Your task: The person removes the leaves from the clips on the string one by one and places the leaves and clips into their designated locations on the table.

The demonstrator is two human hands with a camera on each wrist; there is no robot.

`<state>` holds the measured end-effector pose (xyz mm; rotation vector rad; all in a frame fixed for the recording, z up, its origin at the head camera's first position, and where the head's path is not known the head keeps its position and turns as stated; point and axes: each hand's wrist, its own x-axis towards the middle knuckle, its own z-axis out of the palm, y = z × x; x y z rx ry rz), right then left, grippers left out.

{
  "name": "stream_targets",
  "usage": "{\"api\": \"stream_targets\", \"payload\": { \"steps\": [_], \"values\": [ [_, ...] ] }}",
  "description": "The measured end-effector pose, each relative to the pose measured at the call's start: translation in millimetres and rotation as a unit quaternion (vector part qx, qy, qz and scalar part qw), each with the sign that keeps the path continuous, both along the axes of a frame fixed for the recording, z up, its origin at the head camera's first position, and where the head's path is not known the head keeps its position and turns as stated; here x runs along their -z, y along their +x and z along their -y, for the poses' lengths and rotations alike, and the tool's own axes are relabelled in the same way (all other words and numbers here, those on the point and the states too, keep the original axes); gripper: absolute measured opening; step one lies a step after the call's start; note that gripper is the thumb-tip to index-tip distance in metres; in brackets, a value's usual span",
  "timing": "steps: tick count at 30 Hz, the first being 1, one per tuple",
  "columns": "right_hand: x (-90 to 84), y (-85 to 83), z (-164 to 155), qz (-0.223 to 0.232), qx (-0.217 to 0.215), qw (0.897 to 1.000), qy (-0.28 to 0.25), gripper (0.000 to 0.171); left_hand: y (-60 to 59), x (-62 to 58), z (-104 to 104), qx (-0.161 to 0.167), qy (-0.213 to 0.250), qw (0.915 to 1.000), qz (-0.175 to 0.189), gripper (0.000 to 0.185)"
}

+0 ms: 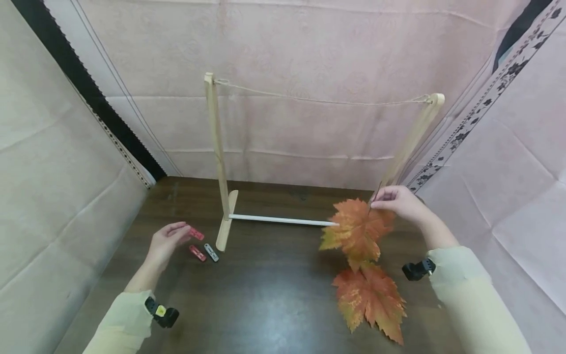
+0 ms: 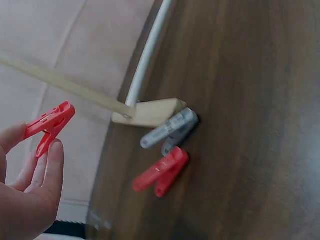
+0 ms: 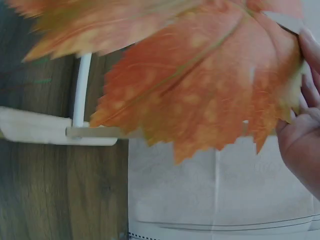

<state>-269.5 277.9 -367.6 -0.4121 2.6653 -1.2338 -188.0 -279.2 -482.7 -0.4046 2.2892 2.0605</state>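
Two hands: left hand [image 1: 165, 242] pinches red clip [image 2: 49, 127], right hand [image 1: 400, 202] holds leaf [image 1: 357, 227].

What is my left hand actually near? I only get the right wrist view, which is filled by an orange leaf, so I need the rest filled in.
Observer: The left hand pinches a red clothespin between its fingertips, lifted off the table.
Operator: Any other pins about?
Observer: Two lie on the dark table by the foot of the wooden stand: a grey clothespin and a second red clothespin, side by side.
Operator: Is the leaf I see the only one?
Observer: No. The right hand holds one leaf up by its stem, and another leaf lies flat on the table below it.
Operator: Anything on the string?
Observer: The string between the posts hangs bare.
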Motion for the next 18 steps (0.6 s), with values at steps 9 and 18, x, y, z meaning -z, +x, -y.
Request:
{"api": "stream_targets", "payload": {
  "steps": [9,18],
  "values": [
    [22.8,1.3,-21,0.044,-0.097,0.992,0.074,0.011,15.1,25.3,24,-0.008,-0.079,0.9933,0.084,0.068],
    [43.3,0.3,-38,0.110,-0.171,0.974,0.098,0.013,19.5,45.9,35,-0.009,-0.109,0.9881,0.108,0.065]
  ]
}}
